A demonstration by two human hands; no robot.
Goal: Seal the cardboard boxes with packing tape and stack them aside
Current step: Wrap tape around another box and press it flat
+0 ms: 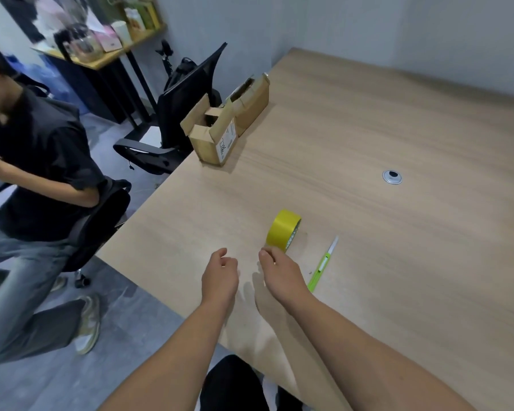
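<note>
Table (368,129): light wood, fills the middle and right of the frame.
Tape (282,231): a yellow roll that stands on its edge on the table, in the lower middle of the frame, just above the right hand.
Right hand (281,269): low over the table, back of the hand to the camera. Its fingers (267,255) are curled, and the tips lie at the lower edge of the tape. I cannot tell if they touch it or pinch anything.
Left hand (220,272): just left of the right hand, apart from it and from the tape. Its fingers (224,256) are loosely curled and hold nothing.
Knife (322,264): a green and white cutter that lies flat on the table, just right of the right hand and near the tape, but not touching it.
Open box (212,143): brown cardboard at the left edge of the table, upper middle of the frame. Its flaps stand up, and a white label is on its side.
Rear box (251,100): cardboard, directly behind the open box and against it. Its top is partly open.
Grommet (392,177): a round grey cable hole in the table, right of the middle, well apart from the boxes.
Chair (187,96): black, at the table edge beside the boxes.
Person (42,161): at the left of the frame, in a dark shirt, blurred.
Shelf (107,54): upper left, with blurred small things on it.
</note>
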